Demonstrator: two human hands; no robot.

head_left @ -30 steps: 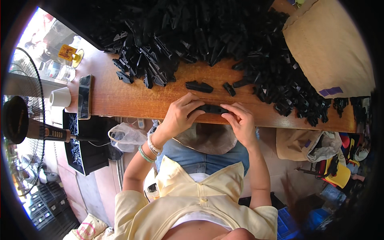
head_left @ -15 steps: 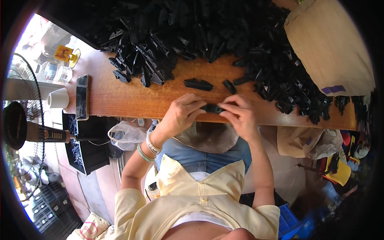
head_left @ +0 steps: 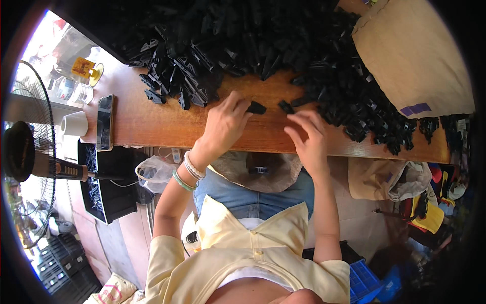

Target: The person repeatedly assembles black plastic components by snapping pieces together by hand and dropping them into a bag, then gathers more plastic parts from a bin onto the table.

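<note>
My left hand (head_left: 223, 124), with bracelets at its wrist, is over the wooden table's front part. Its fingers are closed on the left end of a long black plastic piece (head_left: 257, 108), whose right end sticks out. Across from it, my right hand (head_left: 309, 133) hangs with thumb and fingers apart and nothing between them. Just beyond its fingertips lies a small black plastic part (head_left: 286, 106). Below the table edge a brown bag (head_left: 283, 177) is spread open over my lap, and a dark, blurred piece (head_left: 259, 170) shows inside it.
Black plastic parts (head_left: 243, 40) are heaped across the back of the table (head_left: 167, 126) and down its right side. A large brown paper sack (head_left: 410, 55) stands at right. To the left are a phone (head_left: 105, 121), a white cup (head_left: 74, 123) and a fan (head_left: 30, 157).
The black piece held between both hands has left them, and a dark piece now shows in the lap bag. My left hand moved forward onto the long piece; my right hand opened.
</note>
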